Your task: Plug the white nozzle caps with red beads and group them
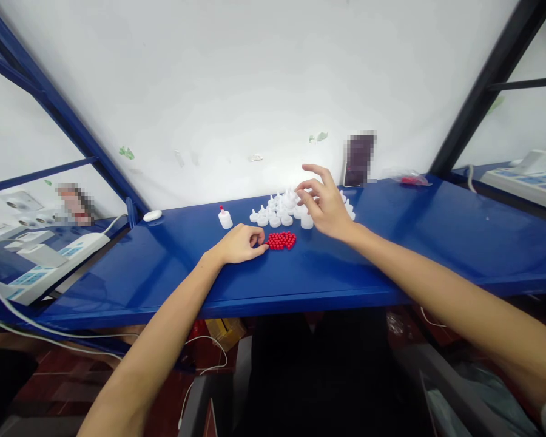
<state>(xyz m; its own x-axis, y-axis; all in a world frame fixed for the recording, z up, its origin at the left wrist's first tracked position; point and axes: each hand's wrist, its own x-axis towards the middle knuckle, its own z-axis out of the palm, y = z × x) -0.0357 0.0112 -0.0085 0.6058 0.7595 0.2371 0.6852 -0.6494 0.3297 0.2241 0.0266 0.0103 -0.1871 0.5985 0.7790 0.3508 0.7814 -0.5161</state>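
Blue table (164, 273) by white wall (236, 79). Small red bits (282, 241) in flat pile, mid-table. Left hand (240, 244) at pile's nine o'clock, curled; right hand (330, 209) at two o'clock, half open near white tops (274, 221). Cannot tell if either grips anything. Red bits may roll: soft fingertip pinch, one each time, works best.

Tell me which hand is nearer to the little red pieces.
Left. The left hand is at the left edge of the red pieces; the right hand is raised by the white pieces, farther back.
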